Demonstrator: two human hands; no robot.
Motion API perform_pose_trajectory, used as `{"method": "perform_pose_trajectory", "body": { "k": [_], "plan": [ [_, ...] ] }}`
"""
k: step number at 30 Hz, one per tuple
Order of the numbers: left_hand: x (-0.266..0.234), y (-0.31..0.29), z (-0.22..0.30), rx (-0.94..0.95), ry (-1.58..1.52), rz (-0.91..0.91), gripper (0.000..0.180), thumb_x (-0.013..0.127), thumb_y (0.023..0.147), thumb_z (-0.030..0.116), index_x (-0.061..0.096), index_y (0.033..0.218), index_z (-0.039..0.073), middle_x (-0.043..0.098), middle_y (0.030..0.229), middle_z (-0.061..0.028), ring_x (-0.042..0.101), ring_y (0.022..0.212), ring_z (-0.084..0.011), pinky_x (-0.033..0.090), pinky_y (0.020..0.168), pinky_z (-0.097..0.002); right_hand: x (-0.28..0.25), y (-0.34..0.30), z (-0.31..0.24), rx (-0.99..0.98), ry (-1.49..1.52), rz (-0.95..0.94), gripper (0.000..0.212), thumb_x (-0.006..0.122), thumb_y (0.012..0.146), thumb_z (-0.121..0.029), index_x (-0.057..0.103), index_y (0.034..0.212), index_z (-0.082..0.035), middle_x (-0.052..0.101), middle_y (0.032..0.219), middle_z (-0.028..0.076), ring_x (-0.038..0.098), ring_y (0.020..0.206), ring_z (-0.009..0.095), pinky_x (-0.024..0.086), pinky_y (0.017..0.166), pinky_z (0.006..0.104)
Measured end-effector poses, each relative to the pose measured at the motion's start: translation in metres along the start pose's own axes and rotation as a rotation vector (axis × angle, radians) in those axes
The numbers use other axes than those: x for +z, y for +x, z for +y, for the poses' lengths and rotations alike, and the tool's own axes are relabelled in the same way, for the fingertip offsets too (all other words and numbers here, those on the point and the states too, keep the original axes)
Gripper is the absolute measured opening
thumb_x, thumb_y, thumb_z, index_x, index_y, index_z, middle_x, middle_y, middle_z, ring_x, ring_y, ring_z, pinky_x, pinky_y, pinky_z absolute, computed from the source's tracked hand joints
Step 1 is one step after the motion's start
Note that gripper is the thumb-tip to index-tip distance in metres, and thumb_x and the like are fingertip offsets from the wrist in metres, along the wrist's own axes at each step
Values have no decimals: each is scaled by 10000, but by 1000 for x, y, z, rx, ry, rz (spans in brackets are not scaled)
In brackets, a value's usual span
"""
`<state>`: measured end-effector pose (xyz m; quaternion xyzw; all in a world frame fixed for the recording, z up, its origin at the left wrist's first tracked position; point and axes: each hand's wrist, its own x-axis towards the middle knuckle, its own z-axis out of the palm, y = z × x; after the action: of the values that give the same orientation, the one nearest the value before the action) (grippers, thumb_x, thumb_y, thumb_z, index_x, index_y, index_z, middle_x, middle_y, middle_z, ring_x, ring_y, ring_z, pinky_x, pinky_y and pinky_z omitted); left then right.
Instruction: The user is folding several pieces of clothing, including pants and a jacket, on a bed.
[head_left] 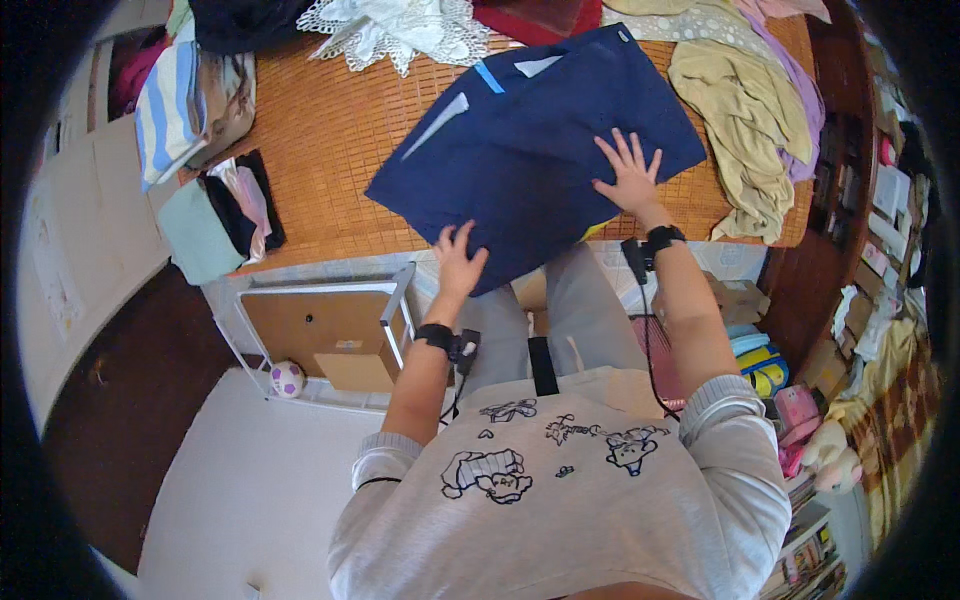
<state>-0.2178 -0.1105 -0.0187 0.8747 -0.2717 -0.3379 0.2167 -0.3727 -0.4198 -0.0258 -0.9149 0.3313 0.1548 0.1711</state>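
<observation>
Touching navy cloth (535,150), left hand (459,265) resting splayed on its near edge, right hand (632,184) lying flat on its right.

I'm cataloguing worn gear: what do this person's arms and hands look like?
The left hand and right hand are ungloved. Each wrist has a black strap with a dark device and black cable. Pale grey sleeves with ribbed cuffs end near the elbows; a thin black band crosses the left one.
</observation>
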Motion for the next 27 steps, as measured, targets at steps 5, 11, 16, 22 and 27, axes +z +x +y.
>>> {"method": "perform_pose_trajectory", "body": {
  "k": [5,11,16,22,27],
  "plan": [
    [32,-27,34,-94,12,-108,637,602,693,248,363,1279,181,343,1231,-193,370,1085,-395,322,920,-470,-19,9,24,-62,2,-43,757,642,654,-362,277,1318,-364,151,1432,-25,104,1322,257,0,1000,601],
    [0,33,84,-48,407,-184,505,598,707,307,450,1129,71,517,1005,-156,549,881,-340,446,758,-432,-13,1,22,-32,109,26,734,668,658,-213,328,1304,-290,202,1415,28,140,1313,269,26,1010,579],
    [-29,117,139,406,437,338,682,671,659,410,415,1194,74,471,1116,-167,452,1037,-334,389,848,-416,7,-20,14,44,246,202,670,672,662,-184,384,1266,-220,297,1354,75,237,1266,279,106,1006,542],
    [-22,186,168,318,539,313,967,639,576,643,276,1331,160,256,1344,-215,280,1203,-409,288,931,-550,31,-59,27,422,661,543,624,684,675,-186,402,1225,-98,421,1157,156,392,1085,315,300,923,425],
    [-17,207,143,222,357,25,944,645,603,597,268,1335,134,314,1321,-205,333,1184,-390,308,952,-471,53,-82,36,478,663,548,519,681,710,-200,438,1124,-3,498,1006,170,480,951,275,394,821,360]
  ]
}}
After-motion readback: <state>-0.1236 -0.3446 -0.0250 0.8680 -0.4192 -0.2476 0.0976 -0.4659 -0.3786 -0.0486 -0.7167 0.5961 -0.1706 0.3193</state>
